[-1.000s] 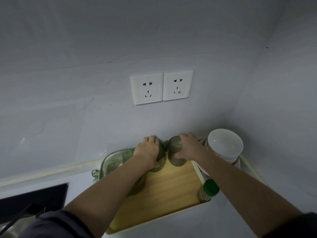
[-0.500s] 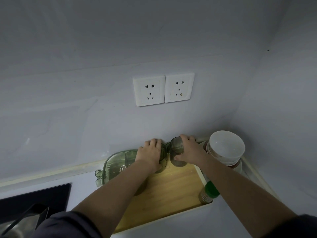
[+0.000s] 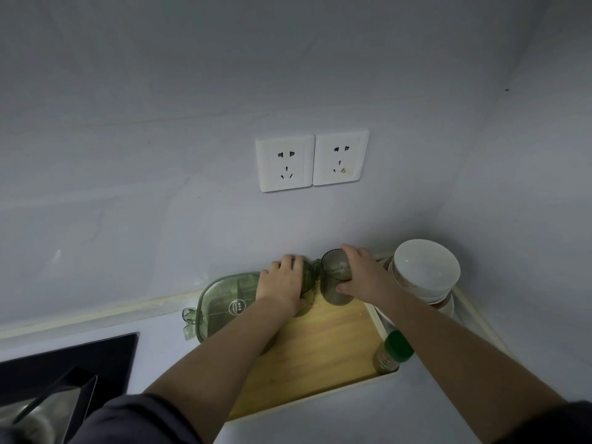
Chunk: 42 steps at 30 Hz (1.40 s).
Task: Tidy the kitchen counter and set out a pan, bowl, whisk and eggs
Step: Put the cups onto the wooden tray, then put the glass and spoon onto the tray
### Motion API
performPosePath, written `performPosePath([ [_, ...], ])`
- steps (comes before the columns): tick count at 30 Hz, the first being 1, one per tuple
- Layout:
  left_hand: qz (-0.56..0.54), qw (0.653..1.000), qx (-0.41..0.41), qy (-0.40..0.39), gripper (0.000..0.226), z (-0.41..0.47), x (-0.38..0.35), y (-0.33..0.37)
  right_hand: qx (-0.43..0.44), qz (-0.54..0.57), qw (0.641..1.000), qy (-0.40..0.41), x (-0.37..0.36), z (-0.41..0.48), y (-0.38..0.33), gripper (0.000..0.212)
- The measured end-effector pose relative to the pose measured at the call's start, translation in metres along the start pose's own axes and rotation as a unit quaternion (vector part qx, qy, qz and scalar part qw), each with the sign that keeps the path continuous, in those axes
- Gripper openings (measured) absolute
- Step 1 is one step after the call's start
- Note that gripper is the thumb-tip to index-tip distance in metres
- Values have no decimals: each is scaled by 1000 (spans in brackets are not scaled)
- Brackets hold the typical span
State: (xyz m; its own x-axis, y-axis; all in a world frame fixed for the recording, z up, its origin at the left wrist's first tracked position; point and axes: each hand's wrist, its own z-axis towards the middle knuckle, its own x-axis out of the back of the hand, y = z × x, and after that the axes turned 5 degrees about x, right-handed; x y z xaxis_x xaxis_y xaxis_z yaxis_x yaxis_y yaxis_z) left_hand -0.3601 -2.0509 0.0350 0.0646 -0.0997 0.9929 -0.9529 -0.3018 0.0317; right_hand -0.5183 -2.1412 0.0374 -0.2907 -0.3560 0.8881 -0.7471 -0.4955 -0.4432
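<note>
barely a shift this past second: left hand (image 3: 282, 283) still curls round the left cup (image 3: 309, 277) at the wooden board (image 3: 320, 347)'s far edge, right hand (image 3: 362, 277) wraps the right cup (image 3: 334, 296), now tipped. white bowl (image 3: 426, 267) waits just right of the board; tidying continues.

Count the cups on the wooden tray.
2, side by side at the tray's back: green cup in the left hand, darker cup in the right hand.

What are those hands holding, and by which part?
Each holds a tinted cup. The left hand clasps the green cup over its top and side; the right hand grips the grey cup round its side, near the rim.
</note>
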Motion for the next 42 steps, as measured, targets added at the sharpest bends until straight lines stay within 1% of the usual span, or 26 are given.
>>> performPosePath([
  [4, -35, 999, 15, 25, 86, -7, 0, 1, -13, -2, 1000, 0, 1, -4, -1, 100],
  [9, -54, 996, 23, 65, 84, -24, 8, -1, -22, 36, 999, 4, 9, -20, -6, 104],
  [14, -123, 989, 3, 80, 79, -60, 20, -14, -7, 79, 995, 53, 17, -49, -22, 93],
  [17, -181, 977, -1, 117, 72, -94, 30, -26, 8, 113, 989, 93, 19, -74, -43, 88],
  [20, -253, 955, 5, 153, 61, -126, 36, -35, 10, 196, 971, 135, 20, -97, -61, 83],
  [21, -282, 947, 17, 155, 58, -151, 40, -45, 11, 226, 965, 134, 15, -113, -79, 81],
  [23, -327, 931, 27, 162, 54, -171, 41, -48, 4, 269, 952, 143, 12, -130, -91, 76],
  [25, -362, 914, 37, 178, 51, -205, 43, -61, 9, 307, 941, 141, 1, -155, -121, 72],
  [29, -415, 884, 53, 208, 43, -274, 47, -85, 42, 372, 918, 127, -21, -206, -180, 58],
  [32, -464, 858, 76, 206, 37, -332, 45, -111, 67, 436, 889, 120, -40, -241, -228, 48],
  [34, -480, 850, 87, 196, 36, -352, 46, -120, 81, 458, 877, 120, -46, -257, -244, 46],
  [38, -493, 830, 124, 228, 35, -432, 51, -172, 110, 485, 864, 77, -77, -307, -320, 44],
  [42, -529, 796, 160, 248, 27, -520, 52, -224, 141, 472, 870, 24, -111, -359, -392, 40],
])
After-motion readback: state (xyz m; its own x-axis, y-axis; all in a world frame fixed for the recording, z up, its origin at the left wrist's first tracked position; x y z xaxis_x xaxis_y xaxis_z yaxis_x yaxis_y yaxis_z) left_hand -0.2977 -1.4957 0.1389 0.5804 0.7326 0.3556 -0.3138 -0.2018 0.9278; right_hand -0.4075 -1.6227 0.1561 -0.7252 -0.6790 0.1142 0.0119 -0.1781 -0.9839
